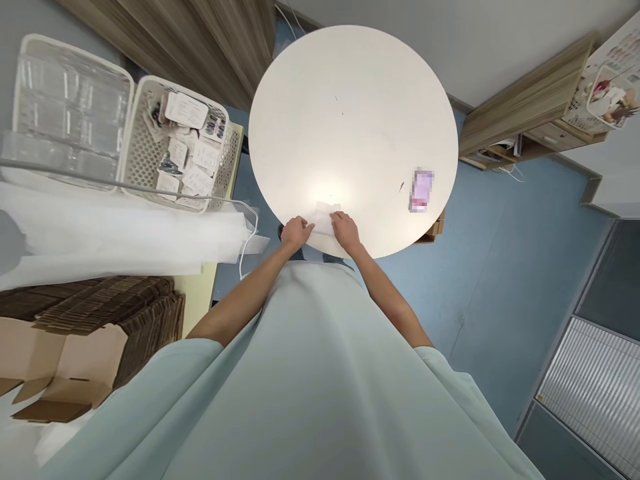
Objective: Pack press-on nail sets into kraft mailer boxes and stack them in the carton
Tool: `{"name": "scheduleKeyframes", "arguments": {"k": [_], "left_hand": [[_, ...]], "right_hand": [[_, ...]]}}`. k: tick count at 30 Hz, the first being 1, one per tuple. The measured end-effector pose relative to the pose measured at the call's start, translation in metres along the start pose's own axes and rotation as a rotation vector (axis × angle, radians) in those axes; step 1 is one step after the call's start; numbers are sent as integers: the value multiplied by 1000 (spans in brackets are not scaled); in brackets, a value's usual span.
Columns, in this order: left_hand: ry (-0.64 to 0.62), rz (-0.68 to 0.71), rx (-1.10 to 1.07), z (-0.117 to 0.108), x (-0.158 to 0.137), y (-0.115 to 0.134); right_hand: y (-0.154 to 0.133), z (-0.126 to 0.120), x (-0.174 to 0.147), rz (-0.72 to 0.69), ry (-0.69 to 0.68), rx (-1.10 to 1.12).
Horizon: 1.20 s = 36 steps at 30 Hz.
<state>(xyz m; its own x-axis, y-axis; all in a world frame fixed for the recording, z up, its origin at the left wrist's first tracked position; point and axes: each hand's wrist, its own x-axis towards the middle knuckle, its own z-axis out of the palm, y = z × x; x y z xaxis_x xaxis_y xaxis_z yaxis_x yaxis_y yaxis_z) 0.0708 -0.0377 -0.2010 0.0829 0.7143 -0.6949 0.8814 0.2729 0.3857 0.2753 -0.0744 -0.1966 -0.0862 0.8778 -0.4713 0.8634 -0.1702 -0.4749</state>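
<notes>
A small, thin white sheet (324, 218), slightly see-through, lies at the near edge of the round white table (345, 93). My left hand (297, 232) is at its left side, thumb and fingers closed on the edge. On the other side, my right hand (345, 230) has its fingers bent together on the sheet's upper right part. Whether anything is wrapped inside the sheet, I cannot tell.
A blurred purple phone-like object (421, 191) lies on the table's right. To my left are a basket of carded small items (135, 143), a basket of clear boxes (25, 93), white packing sheets (125, 230) and folded cardboard boxes (150, 327). A white cable (245, 250) hangs there.
</notes>
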Motion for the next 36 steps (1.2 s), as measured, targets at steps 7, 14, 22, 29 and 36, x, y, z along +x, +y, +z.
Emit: {"name": "scheduleKeyframes", "arguments": {"k": [7,14,22,29,36], "left_hand": [[-36,55,-106,-12,-14,-15],[9,193,-123,-20,-6,-27],[95,136,-156,-43,-6,-50],[246,123,-288,-57,-31,-42],[387,58,-492,-51,-85,-26]], "right_hand": [[-21,11,-6,253,-13,55],[-70,16,21,344,-82,68],[-109,7,40,354,-155,58],[-90,-28,10,276,-136,84],[-49,-50,-45,160,-144,232]]}}
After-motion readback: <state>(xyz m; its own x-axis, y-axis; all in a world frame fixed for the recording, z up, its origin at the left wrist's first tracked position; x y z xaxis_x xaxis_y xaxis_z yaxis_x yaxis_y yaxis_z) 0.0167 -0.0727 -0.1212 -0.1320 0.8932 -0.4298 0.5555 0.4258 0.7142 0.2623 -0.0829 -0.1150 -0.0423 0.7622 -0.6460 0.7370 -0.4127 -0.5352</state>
